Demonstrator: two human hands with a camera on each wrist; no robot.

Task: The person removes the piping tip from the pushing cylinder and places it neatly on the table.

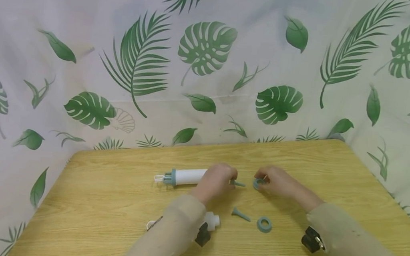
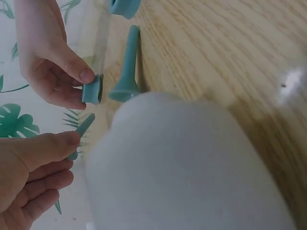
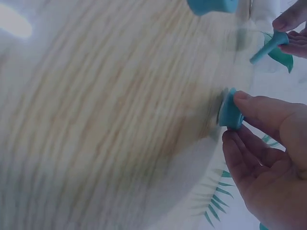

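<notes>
My left hand (image 1: 218, 180) pinches a small teal peg with a flared end (image 3: 265, 51) between thumb and fingers, its thin tip pointing right in the head view. Just to the right, my right hand (image 1: 278, 183) holds a teal ring (image 3: 231, 111) by its rim, close above or on the tabletop; I cannot tell which. A second flared teal peg (image 1: 241, 214) lies on the table in front of the hands. Beside it a second teal ring (image 1: 264, 224) lies flat. Behind the left hand is a white cylinder (image 1: 190, 176) with a teal end, its right part hidden.
A white plastic piece with a narrow neck (image 1: 213, 221) lies partly under the left forearm; a white rounded body (image 2: 187, 163) fills the left wrist view. A white loop (image 1: 151, 224) shows past the sleeve. Leaf-patterned sheeting (image 1: 221, 101) borders the wooden table (image 1: 105, 200).
</notes>
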